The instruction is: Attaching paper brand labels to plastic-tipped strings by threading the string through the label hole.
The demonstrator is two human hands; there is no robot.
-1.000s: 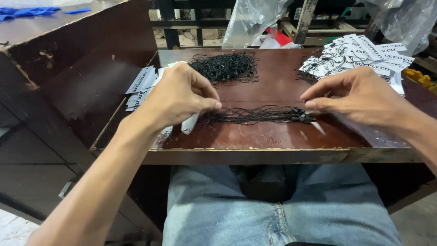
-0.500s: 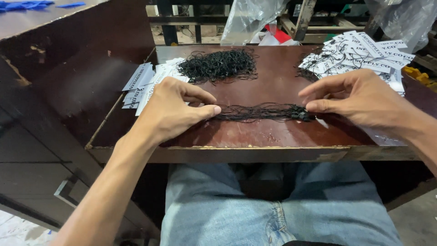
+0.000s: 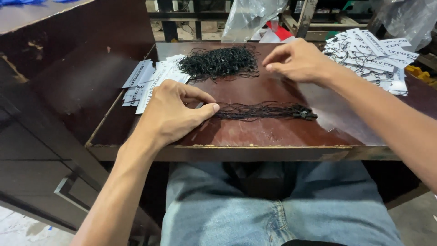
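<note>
1. A straightened bundle of black strings point(image 3: 261, 111) lies across the middle of the brown table point(image 3: 273, 136), running left to right, with small black fasteners gathered at its right end. Laid out flat like this, the strands stay aligned and are easy to pick one by one.
2. The left hand point(image 3: 175, 111) pins the bundle's left end under thumb and forefinger, pinching the strands against the wood; this probably keeps them from sliding.
3. The right hand point(image 3: 296, 59) hovers above the table, apart from the bundle, fingers loosely curled and holding nothing that I can make out. It is near the tangled pile of black strings point(image 3: 218, 61) at the far side.
4. White printed tags point(image 3: 152, 79) lie fanned beside the left hand; a larger heap of tags point(image 3: 373, 57) sits at the far right.
5. The bundle lies near the table's front edge point(image 3: 255, 148), above the person's lap. Bare wood between the bundle and the pile gives room to move.
</note>
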